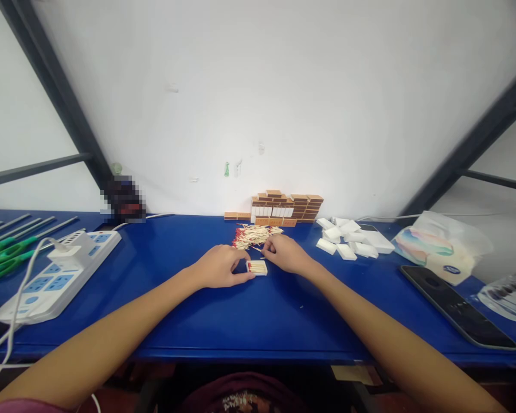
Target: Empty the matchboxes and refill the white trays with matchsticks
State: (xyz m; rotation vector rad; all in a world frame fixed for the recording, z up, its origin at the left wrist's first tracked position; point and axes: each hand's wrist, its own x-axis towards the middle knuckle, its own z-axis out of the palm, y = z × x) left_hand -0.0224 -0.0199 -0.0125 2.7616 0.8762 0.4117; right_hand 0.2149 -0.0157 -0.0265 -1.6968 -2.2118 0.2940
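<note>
My left hand (224, 266) grips the left end of a small white matchbox tray (261, 272) between thumb and fingers. Several red-tipped matchsticks lie side by side in the tray, heads to the left. Just behind the tray, my right hand (287, 253) is closed in a pinch at the near edge of a loose matchstick pile (253, 235). A thin matchstick (256, 249) sticks out to the left from its fingertips. Red heads show mostly on the pile's left side.
Brown-sided matchboxes (307, 207) stand stacked against the wall. White empty trays (346, 236) lie heaped to the right, near a plastic packet (434, 244) and a black phone (458, 307). A power strip (75, 281) and green-handled tools (8, 252) lie left on the blue table (258, 327).
</note>
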